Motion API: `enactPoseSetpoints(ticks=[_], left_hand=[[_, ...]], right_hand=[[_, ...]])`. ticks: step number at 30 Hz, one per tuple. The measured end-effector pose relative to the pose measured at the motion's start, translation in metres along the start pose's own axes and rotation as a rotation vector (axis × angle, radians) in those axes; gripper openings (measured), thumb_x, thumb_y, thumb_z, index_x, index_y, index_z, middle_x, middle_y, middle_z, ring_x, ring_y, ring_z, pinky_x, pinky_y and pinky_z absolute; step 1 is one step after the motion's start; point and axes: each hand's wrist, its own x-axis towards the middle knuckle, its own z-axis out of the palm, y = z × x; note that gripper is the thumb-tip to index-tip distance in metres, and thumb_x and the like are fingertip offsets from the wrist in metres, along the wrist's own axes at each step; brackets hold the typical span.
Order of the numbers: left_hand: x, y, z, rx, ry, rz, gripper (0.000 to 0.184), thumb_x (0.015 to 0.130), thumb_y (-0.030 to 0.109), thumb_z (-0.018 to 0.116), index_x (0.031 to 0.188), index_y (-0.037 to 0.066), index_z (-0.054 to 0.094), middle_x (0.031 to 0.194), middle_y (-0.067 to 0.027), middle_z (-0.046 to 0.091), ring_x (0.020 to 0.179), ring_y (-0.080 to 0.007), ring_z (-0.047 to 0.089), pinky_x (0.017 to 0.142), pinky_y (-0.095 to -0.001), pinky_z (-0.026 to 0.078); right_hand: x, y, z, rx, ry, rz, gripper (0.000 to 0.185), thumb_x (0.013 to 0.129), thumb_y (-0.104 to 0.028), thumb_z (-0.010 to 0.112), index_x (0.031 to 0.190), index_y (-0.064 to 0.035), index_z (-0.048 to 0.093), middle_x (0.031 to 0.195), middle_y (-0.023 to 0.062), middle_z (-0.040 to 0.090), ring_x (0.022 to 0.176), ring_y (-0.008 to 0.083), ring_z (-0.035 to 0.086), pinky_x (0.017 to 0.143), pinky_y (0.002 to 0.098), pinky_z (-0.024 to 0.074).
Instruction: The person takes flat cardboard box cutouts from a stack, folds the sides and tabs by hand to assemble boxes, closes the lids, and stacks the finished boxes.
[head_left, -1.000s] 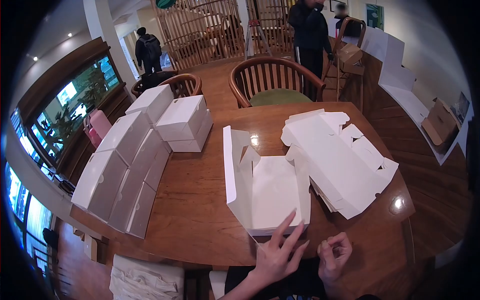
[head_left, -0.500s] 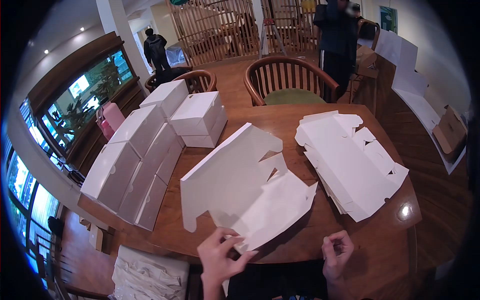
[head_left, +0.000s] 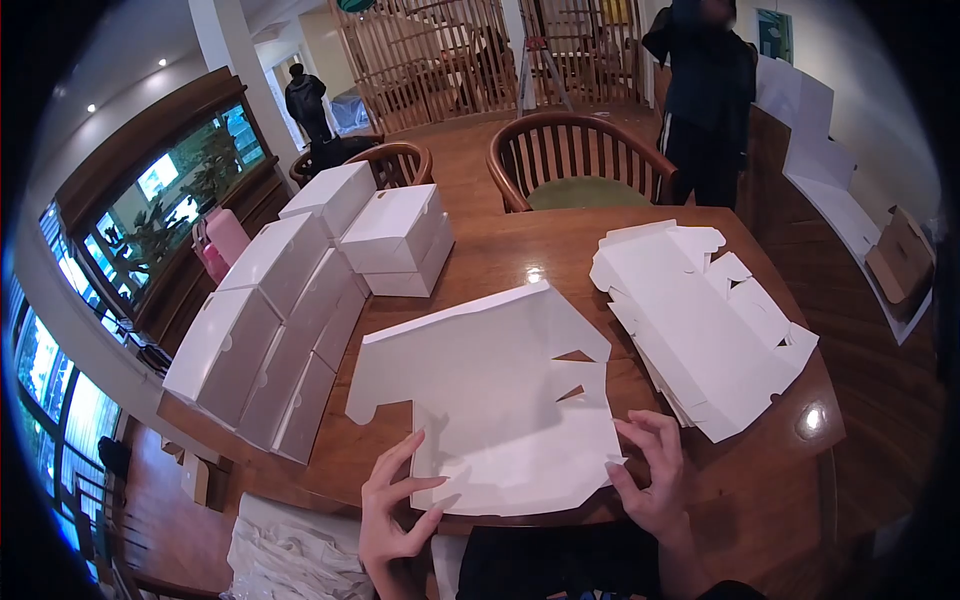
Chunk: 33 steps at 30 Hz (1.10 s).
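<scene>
A white cardboard box blank (head_left: 510, 400), partly folded with slots on its right side, lies on the table in front of me. My left hand (head_left: 398, 505) is at its near left corner, fingers spread, with fingertips over the edge of the card. At the right edge, my right hand (head_left: 652, 468) has its thumb and fingers apart around a small flap, the thumb touching it. Neither hand visibly grips the card. To the right lies a stack of flat white box blanks (head_left: 710, 330). Closed white boxes (head_left: 270, 250) are piled on the left.
The wooden table (head_left: 500, 240) has a wooden chair (head_left: 585, 165) with a green seat at its far side. White packing material (head_left: 290, 550) lies at the lower left. One person (head_left: 705, 110) stands beyond the chair, another (head_left: 308, 105) farther back. A brown carton (head_left: 900, 255) is at right.
The box blank has turned and come down flatter toward me. My right hand has moved up to its right edge and opened; my left hand has shifted left. The person at right has moved.
</scene>
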Motion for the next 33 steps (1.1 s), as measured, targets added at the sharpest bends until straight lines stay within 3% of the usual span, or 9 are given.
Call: enactPoseSetpoints(ticks=[7,12,13,17,20,22,25,28,33], left_hand=[[0.006,-0.011,0.011,0.132,-0.003,0.073,0.033,0.074,0.016,0.067,0.102,0.000,0.075,0.137,-0.0249,0.056,0.131,-0.0402,0.050,0.108,-0.0462,0.040],[0.015,-0.013,0.010,0.064,0.104,-0.007,0.050,0.084,0.009,0.058,0.133,-0.003,0.056,0.138,-0.0223,0.056,0.131,-0.0391,0.050,0.110,-0.0438,0.037],[0.016,-0.019,0.008,0.149,0.114,0.021,0.051,0.087,0.007,0.056,0.136,-0.002,0.053,0.138,-0.0217,0.055,0.131,-0.0386,0.050,0.111,-0.0422,0.036],[0.017,-0.014,0.013,0.348,0.298,0.034,0.043,0.089,0.010,0.061,0.131,0.001,0.058,0.137,-0.0200,0.057,0.129,-0.0387,0.051,0.108,-0.0435,0.038],[0.009,0.009,0.027,0.607,0.443,0.096,0.039,0.087,0.017,0.067,0.123,0.004,0.065,0.135,-0.0169,0.059,0.128,-0.0373,0.050,0.107,-0.0460,0.038],[0.000,0.026,0.039,0.418,0.269,0.259,0.038,0.079,0.032,0.079,0.110,0.011,0.072,0.129,-0.0094,0.065,0.129,-0.0356,0.049,0.109,-0.0509,0.031],[-0.002,0.053,0.039,0.415,-0.074,0.214,0.044,0.064,0.046,0.087,0.097,0.018,0.077,0.121,-0.0010,0.069,0.130,-0.0322,0.049,0.111,-0.0551,0.023],[-0.006,0.040,0.038,0.396,-0.175,0.150,0.043,0.057,0.049,0.089,0.088,0.021,0.078,0.117,0.0045,0.070,0.130,-0.0298,0.050,0.111,-0.0572,0.020],[-0.008,0.027,0.030,0.300,-0.246,0.149,0.020,0.055,0.013,0.080,0.073,0.020,0.075,0.113,0.0068,0.069,0.132,-0.0288,0.049,0.115,-0.0615,0.018]], right_hand=[[-0.003,0.000,-0.003,-0.040,-0.117,-0.086,0.038,0.083,-0.027,0.073,0.115,-0.0076,0.071,0.121,0.0180,0.054,0.109,0.0321,0.054,0.087,0.0388,0.0491],[-0.004,-0.005,-0.007,-0.060,-0.313,-0.188,0.042,0.079,-0.036,0.078,0.113,-0.0129,0.072,0.114,0.0125,0.060,0.101,0.0305,0.058,0.081,0.0386,0.0509],[-0.004,-0.010,-0.007,-0.058,-0.352,-0.183,0.039,0.077,-0.028,0.079,0.112,-0.0142,0.073,0.108,0.0076,0.063,0.096,0.0263,0.061,0.079,0.0371,0.0523],[-0.019,-0.009,0.006,-0.012,-0.454,-0.282,0.040,0.074,-0.015,0.078,0.113,-0.0166,0.072,0.100,0.0032,0.065,0.090,0.0207,0.062,0.074,0.0337,0.0538],[-0.025,-0.017,0.015,-0.011,-0.505,-0.330,0.041,0.075,-0.018,0.079,0.115,-0.0164,0.072,0.099,0.0036,0.064,0.089,0.0212,0.062,0.073,0.0330,0.0537],[-0.025,-0.022,0.021,0.006,-0.521,-0.334,0.042,0.075,-0.020,0.079,0.116,-0.0163,0.071,0.100,0.0035,0.064,0.090,0.0210,0.063,0.073,0.0325,0.0537],[-0.020,-0.030,0.014,0.030,-0.537,-0.343,0.043,0.076,-0.026,0.080,0.117,-0.0162,0.071,0.100,0.0036,0.065,0.091,0.0208,0.063,0.073,0.0315,0.0537],[-0.012,-0.032,-0.001,0.045,-0.528,-0.342,0.049,0.073,-0.035,0.081,0.117,-0.0175,0.071,0.105,0.0047,0.065,0.098,0.0220,0.062,0.076,0.0323,0.0534],[0.001,-0.033,-0.012,-0.343,-0.575,-0.479,0.041,0.073,-0.022,0.075,0.114,-0.0184,0.071,0.126,0.0072,0.062,0.114,0.0244,0.059,0.092,0.0391,0.0451]])
